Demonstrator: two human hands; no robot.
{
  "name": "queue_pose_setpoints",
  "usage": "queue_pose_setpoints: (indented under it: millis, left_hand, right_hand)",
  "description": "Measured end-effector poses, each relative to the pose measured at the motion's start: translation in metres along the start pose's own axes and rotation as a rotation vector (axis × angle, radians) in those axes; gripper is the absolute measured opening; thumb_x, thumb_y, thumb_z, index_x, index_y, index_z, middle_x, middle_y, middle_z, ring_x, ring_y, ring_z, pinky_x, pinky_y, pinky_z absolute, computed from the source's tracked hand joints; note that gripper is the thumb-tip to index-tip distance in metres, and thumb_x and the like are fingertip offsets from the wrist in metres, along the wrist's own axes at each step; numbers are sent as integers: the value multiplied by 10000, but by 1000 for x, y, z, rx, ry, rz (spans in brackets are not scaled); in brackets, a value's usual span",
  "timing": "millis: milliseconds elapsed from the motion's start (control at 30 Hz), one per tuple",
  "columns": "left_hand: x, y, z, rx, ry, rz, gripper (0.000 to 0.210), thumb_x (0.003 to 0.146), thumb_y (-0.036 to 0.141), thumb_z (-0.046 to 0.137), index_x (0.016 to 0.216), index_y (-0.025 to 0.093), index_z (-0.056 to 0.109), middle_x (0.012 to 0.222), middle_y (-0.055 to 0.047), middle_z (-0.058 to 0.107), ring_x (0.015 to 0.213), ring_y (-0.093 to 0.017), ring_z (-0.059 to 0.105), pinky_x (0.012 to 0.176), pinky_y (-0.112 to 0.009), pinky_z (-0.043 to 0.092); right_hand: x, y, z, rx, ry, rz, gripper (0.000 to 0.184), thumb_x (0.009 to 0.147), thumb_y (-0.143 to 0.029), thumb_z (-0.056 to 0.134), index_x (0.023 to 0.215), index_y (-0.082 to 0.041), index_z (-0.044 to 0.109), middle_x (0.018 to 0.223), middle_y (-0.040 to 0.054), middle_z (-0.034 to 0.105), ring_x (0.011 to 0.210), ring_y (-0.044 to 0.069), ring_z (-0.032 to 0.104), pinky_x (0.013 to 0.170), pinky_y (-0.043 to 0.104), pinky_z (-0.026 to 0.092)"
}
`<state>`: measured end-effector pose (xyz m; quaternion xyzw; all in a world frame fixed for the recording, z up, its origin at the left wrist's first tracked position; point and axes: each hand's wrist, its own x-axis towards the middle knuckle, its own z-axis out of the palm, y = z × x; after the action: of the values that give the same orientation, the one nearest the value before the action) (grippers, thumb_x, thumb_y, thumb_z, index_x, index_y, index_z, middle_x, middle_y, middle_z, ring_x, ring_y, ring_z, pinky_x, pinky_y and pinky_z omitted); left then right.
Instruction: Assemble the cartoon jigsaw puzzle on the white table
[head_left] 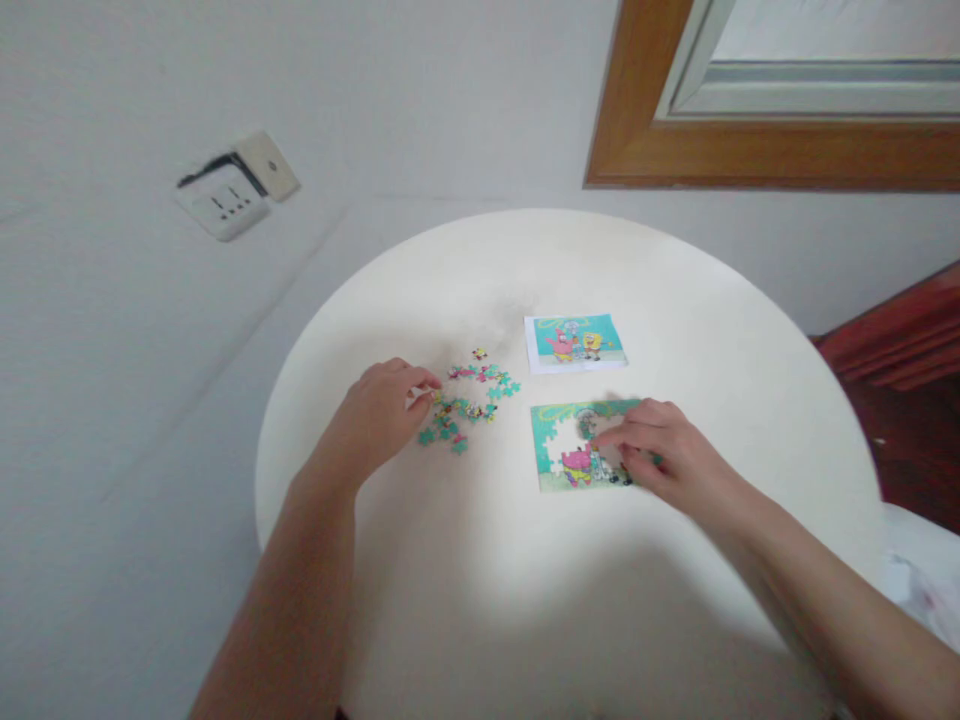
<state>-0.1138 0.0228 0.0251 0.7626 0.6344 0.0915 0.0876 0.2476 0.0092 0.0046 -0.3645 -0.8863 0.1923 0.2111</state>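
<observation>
Two bare hands work above a round white surface (465, 600). Right of centre lies a partly assembled SpongeBob SquarePants jigsaw (576, 462), flat, with a white gap inside its teal border. The right hand (667, 455) leans over it, index finger extended to the gap; whether its half-curled grip has a piece cannot be told. To the left, the left hand (386, 405) is nearly closed, thumb and finger pinching a small pale sliver, probably a piece, beside scattered loose pieces (472, 410). The pieces look light, thin and stiff, likely cardboard with easily bent tabs, best taken by opposite edges. Beyond the jigsaw, a picture card (577, 342) shows Patrick and SpongeBob; no lettering or brand label is legible.
</observation>
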Motion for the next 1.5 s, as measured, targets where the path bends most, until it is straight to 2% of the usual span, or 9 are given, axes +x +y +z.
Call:
queue_pose_setpoints:
  millis: [167,367,500,800,967,1133,1400,1500]
  left_hand:
    - [-11,6,-7,-21,-153,23,267,836,371,526,962,204,692,905,-67,639,866,-235,589,808,-355,459]
    - [-23,15,-9,11,-231,78,230,825,352,555,959,193,653,957,-77,626,920,-250,578,829,-365,439]
    - [-23,18,-7,-7,-271,96,211,852,365,526,915,194,633,932,-71,623,866,-235,577,771,-346,431]
    - [-20,22,-4,-50,-212,53,161,825,321,543,932,204,569,883,-40,602,797,-205,566,713,-319,414]
    - [-19,20,-10,-100,-148,-11,222,876,307,411,993,200,567,872,-43,609,761,-199,570,717,-328,434]
    - [-18,10,-9,-84,-54,-6,301,897,287,323,1048,193,566,972,-70,609,862,-221,575,816,-367,445]
    - [-16,-1,-5,-95,-154,-52,305,871,384,421,1038,202,599,973,-68,593,805,-208,592,798,-369,473]
    - [-15,-4,-3,-108,-138,-73,360,847,407,457,1115,197,576,984,-75,603,835,-220,605,807,-372,483]
  right_hand:
    - [1,-1,1,17,-8,-9,280,877,-129,475,978,-234,714,798,44,661,750,184,541,709,334,381]
    - [3,-3,-1,20,0,-9,282,894,-144,460,977,-240,712,776,43,654,733,185,542,698,339,387]
    - [3,-5,-1,30,7,-13,279,896,-144,462,977,-244,710,766,41,650,727,183,538,685,335,378]
    - [2,0,3,7,64,-20,287,863,-105,470,953,-243,705,737,19,633,731,183,545,697,338,360]
    - [0,3,2,-44,160,8,270,852,-107,474,929,-218,708,739,30,627,754,192,544,722,357,363]
    - [0,3,2,-40,204,22,274,850,-118,475,922,-217,720,755,41,624,762,191,555,738,361,384]
    - [-2,6,7,-4,204,78,286,853,-126,471,925,-227,729,765,42,626,780,193,570,756,364,404]
    - [-1,5,7,3,212,74,281,851,-130,473,914,-223,730,763,42,626,779,192,570,753,362,407]
